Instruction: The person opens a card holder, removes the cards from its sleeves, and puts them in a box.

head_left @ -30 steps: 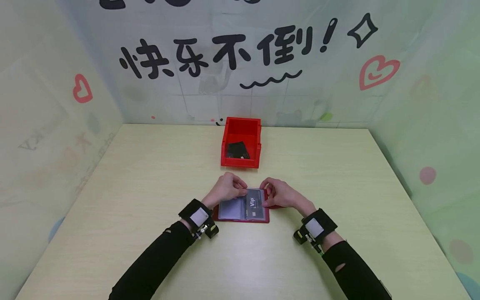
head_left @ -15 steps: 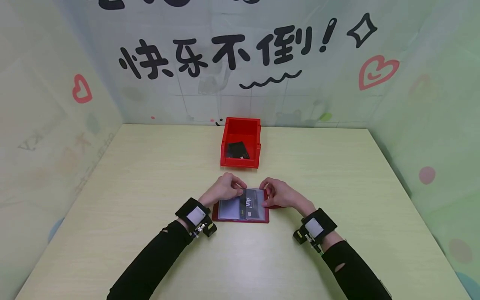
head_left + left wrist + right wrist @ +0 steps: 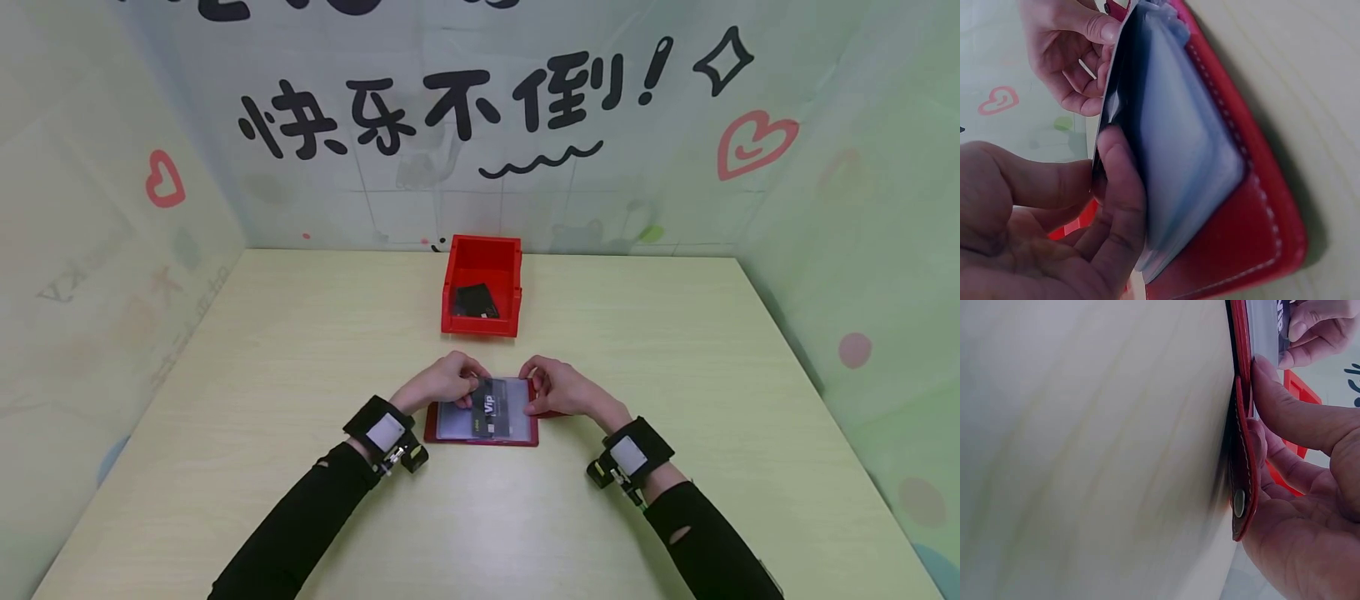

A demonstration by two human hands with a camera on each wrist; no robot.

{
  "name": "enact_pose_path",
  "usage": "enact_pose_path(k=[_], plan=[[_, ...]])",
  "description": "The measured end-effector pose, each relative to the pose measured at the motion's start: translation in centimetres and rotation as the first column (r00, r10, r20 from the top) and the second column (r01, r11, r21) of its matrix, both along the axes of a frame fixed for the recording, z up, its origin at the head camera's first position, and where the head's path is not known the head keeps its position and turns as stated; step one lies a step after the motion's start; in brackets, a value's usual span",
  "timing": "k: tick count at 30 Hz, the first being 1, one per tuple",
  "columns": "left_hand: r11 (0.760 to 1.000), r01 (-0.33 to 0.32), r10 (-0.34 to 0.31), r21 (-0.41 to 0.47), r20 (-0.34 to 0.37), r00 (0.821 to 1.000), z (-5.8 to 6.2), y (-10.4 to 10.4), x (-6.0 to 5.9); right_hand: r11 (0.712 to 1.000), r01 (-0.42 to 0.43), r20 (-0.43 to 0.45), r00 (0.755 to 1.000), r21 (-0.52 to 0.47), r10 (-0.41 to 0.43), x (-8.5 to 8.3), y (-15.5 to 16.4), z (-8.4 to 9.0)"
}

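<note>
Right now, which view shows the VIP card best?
The head view: the card lies face-up with its print readable, pinched by the left hand. The left wrist view shows only its dark edge; the right wrist view only a corner.

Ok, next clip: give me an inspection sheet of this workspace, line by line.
Surface: pale wood-grain table, lit evenly.
Job's things: red card holder lies open on the table with clear sleeves; a black VIP card lies tilted across its sleeves.
Clutter: red bin stands behind the holder, apart from it, with a dark card inside.
Hands: left hand pinches the VIP card at its upper end; right hand holds the holder's right edge, near the snap flap.
Cables: nothing seen.
Surroundings: pastel backdrop walls on three sides with hearts and black lettering; black wrist straps on both arms.
</note>
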State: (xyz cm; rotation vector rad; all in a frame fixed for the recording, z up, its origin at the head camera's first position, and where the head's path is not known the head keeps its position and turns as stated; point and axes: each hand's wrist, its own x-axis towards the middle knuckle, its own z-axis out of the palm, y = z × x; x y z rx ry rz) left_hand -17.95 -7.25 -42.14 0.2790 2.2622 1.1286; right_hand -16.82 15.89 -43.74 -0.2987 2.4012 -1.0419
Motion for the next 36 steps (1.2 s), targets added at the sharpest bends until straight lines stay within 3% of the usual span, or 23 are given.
enact_pose_path(k=[15, 21, 28, 36], plan=[[0.997, -0.078, 0.078, 0.014, -0.005, 0.997, -0.3, -0.1, 0.3, 1.0, -0.001, 0.0, 1.0, 0.009, 0.001, -0.1, 0.1, 0.0], [0.99, -0.13, 0.129, 0.045, 0.029, 0.991, -0.4, -0.5, 0.5, 1.0, -0.006, -0.003, 1.0, 0.01, 0.006, 0.0, 0.1, -0.1], [0.98, -0.193, 0.196, 0.047, -0.053, 0.979, -0.7, -0.7, 0.6, 1.0, -0.021, -0.015, 1.0, 0.002, 0.021, 0.0, 0.2, 0.0], [0.977, -0.149, 0.156, 0.15, -0.038, 0.987, 0.5, -1.5, -0.4, 1.0, -0.021, -0.024, 0.999, 0.007, 0.022, -0.1, 0.2, 0.0]])
